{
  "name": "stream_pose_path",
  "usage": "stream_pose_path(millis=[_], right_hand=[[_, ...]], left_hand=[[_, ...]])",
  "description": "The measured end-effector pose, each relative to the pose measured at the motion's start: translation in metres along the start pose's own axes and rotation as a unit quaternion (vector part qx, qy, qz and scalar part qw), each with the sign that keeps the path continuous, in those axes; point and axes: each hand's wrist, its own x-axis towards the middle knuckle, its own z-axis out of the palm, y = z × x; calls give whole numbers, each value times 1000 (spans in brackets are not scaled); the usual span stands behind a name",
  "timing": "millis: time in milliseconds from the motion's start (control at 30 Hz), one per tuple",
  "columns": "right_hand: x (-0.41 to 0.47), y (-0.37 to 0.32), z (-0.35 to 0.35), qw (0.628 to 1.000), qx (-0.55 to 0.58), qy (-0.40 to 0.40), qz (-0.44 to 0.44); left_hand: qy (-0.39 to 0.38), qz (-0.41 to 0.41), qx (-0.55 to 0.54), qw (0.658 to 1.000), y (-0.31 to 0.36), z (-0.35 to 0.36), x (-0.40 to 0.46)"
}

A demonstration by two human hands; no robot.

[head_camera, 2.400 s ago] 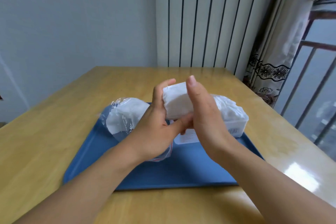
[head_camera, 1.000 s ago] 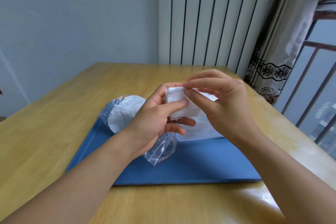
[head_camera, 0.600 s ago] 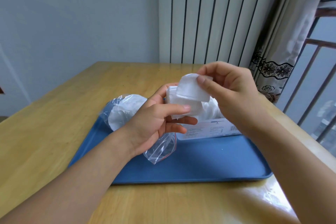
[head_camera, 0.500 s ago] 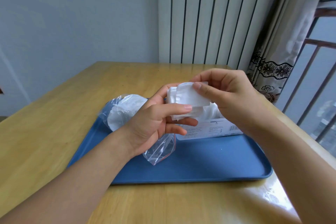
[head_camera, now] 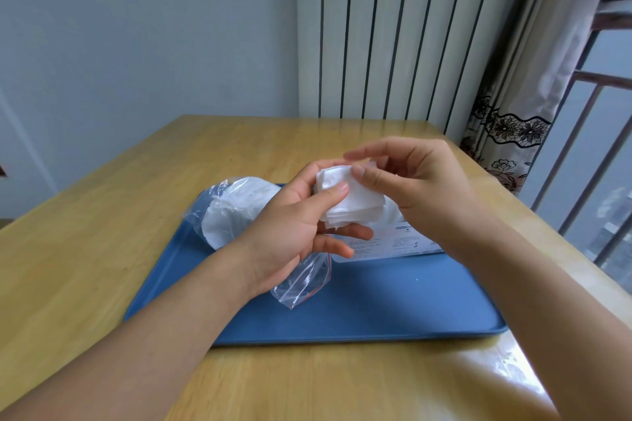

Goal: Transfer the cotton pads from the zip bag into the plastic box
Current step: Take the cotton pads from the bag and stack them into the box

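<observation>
A stack of square cotton pads [head_camera: 352, 203] is clamped in the left hand [head_camera: 294, 229], thumb across its top, fingers beneath. The uppermost pad is pinched at its far corner by the right hand [head_camera: 413, 188]. Left of this grip, the zip bag [head_camera: 236, 212] lies on the blue tray [head_camera: 376, 301]; behind it, the plastic box [head_camera: 400, 243] is partly hidden. The tray rests on the bench [head_camera: 85, 243].

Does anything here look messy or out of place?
Nothing is spilled or damaged. The zip bag lies crumpled on the blue tray, still part full. The left hand holds a stack of pads whose edges are fanned unevenly, and the right hand pinches its top.
</observation>
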Motion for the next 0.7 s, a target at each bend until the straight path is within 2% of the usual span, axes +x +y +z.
stream_pose_path(millis=[100, 200, 300, 367, 433, 500, 567, 633, 700], right_hand=[[1, 0, 2, 998, -29, 28, 56], [0, -6, 0, 986, 60, -76, 138], [-3, -13, -2, 971, 146, -129, 141], [-3, -16, -7, 972, 131, -126, 149], [0, -16, -17, 977, 100, -74, 174], [6, -13, -30, 974, 73, 28, 213], [11, -9, -46, 962, -4, 105, 252], [13, -8, -54, 947, -67, 117, 290], [11, -8, -55, 937, -121, 94, 314]], left_hand=[[6, 23, -7, 1000, 1, 2, -1], [-12, 72, 10, 997, 0, 2, -1], [-16, 101, 26, 994, 1, 2, -1], [9, 118, 50, 992, 0, 1, 0], [50, 154, 122, 979, -4, 2, 1], [108, 213, 239, 941, -8, -2, 3], [135, 273, 372, 877, -10, -10, 5], [115, 298, 475, 820, -10, -16, 6], [73, 274, 520, 806, -13, -18, 6]])
